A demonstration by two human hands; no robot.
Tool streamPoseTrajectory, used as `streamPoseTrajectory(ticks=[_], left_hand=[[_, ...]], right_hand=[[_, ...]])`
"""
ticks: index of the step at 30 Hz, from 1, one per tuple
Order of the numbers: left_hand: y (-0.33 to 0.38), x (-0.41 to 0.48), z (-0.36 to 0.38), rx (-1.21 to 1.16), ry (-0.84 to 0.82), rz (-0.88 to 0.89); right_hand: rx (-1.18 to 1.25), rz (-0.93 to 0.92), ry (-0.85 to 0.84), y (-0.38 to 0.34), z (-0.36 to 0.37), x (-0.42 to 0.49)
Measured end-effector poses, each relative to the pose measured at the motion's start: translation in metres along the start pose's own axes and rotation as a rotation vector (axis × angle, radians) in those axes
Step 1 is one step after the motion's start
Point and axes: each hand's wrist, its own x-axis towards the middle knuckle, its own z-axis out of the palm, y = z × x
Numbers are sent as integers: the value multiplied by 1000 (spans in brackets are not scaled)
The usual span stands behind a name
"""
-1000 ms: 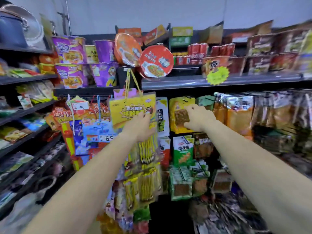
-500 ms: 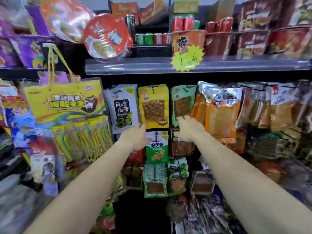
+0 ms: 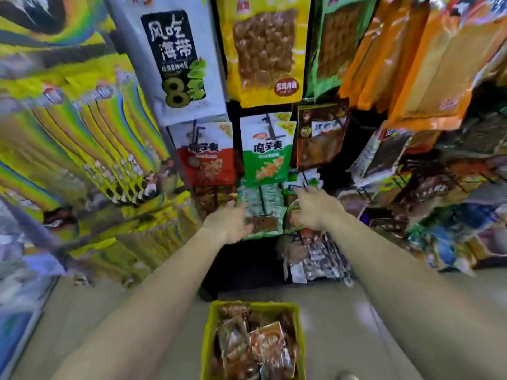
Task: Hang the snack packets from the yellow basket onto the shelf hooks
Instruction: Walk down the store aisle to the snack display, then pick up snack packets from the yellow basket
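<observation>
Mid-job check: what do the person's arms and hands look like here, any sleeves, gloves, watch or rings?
No sleeve shows on the left forearm or the right forearm; both are bare to the frame edge. The left hand and right hand wear no gloves. No watch, band or ring shows, though blur could hide a thin ring.

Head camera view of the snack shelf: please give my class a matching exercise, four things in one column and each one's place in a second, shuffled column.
Things
1. yellow basket
2. white packet with a big 8
3. green-and-white packet
4. right hand

Places
A. hanging just below the yellow packet
B. on the floor, nearest the camera
C. top row, left of the yellow packet
D. at the lower hanging packets, to the right of the left hand

Pairs: 1-B, 2-C, 3-A, 4-D
</observation>
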Motion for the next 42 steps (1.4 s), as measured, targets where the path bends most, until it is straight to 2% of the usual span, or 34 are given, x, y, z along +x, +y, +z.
streamPoseTrajectory(ticks=[6, 13, 18, 23, 32, 38, 42], left_hand=[[-6, 60, 170, -58, -227, -50], [-26, 129, 365, -107, -197, -78], [-50, 155, 466, -96, -148, -115], [-59, 147, 512, -83, -99, -150], [-48, 52, 530, -187, -12, -139], [-48, 19, 570, -149, -48, -116], [-44, 30, 605, -125, -95, -135]], right_hand=[[-41, -55, -120, 26, 152, 69], [-31, -73, -143, 58, 350, 156], [-97, -102, -123, 62, 446, 203], [-87, -95, -54, 65, 496, 197], [-69, -89, -30, 59, 521, 104], [34, -64, -97, 60, 600, 48], [162, -43, -183, 67, 657, 56]])
